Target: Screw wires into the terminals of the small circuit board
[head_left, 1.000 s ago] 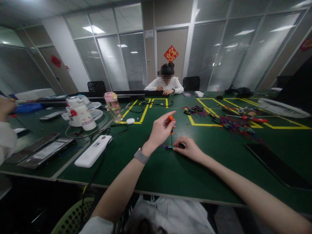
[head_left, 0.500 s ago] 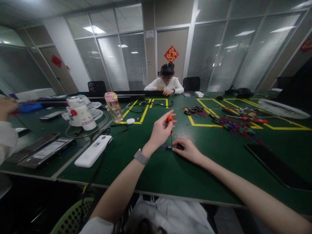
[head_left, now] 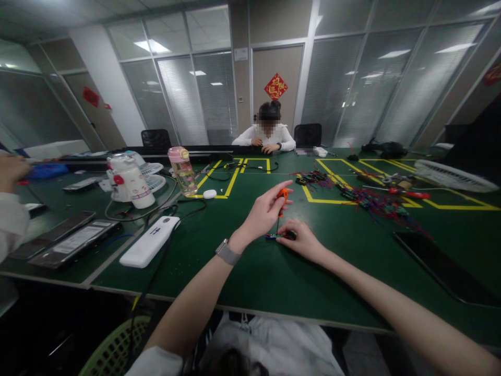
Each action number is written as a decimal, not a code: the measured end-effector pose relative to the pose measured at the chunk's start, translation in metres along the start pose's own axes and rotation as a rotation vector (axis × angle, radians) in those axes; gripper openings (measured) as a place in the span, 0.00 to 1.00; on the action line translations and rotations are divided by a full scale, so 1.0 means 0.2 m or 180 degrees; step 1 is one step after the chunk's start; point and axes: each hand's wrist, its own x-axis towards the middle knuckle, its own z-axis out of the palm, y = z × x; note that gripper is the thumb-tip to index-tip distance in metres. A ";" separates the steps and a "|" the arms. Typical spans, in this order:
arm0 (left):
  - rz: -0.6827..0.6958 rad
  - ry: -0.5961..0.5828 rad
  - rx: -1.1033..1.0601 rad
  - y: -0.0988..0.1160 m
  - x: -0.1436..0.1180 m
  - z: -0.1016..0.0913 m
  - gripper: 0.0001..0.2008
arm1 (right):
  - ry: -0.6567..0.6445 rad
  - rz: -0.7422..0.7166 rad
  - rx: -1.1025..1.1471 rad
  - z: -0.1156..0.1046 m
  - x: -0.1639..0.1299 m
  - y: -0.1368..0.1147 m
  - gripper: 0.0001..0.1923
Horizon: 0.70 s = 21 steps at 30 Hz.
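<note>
Green tabletop [head_left: 235, 290] stretches across an office with glass partitions and blinds. At its near edge, the wearer's left hand [head_left: 266, 213] has its thumb and fingers closed around the orange handle of a screwdriver [head_left: 283, 199], some fingers extended. The screwdriver stands nearly upright, its thin dark shaft running down to a small circuit board [head_left: 271, 237] on the table; whether the tip touches it is too small to tell. The board lies directly below the left hand and at the fingertips of the right hand [head_left: 302, 238], whose thumb and fingers are pinched together on its right end. The left wrist wears a gray-banded watch [head_left: 229, 254].

Farther out on the right are a tangled heap of wired boards [head_left: 370, 201], lying partly over yellow tape [head_left: 326, 201], a red-handled tool [head_left: 419, 195] and, nearer, a flat black slab [head_left: 440, 266]. To the left lie a small white case [head_left: 210, 194], a long white device [head_left: 151, 243], a pink-lidded bottle [head_left: 182, 175] and a white jug [head_left: 135, 183]. Beyond these, at the left edge, is a co-worker's blurred hand [head_left: 11, 173]. Across the table sits another person [head_left: 246, 138] in white.
</note>
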 end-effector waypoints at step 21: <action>0.0200 0.0697 0.1568 -0.03 -0.01 -0.02 0.24 | -0.0057 -0.0041 0.0189 -0.01 -0.01 0.00 0.04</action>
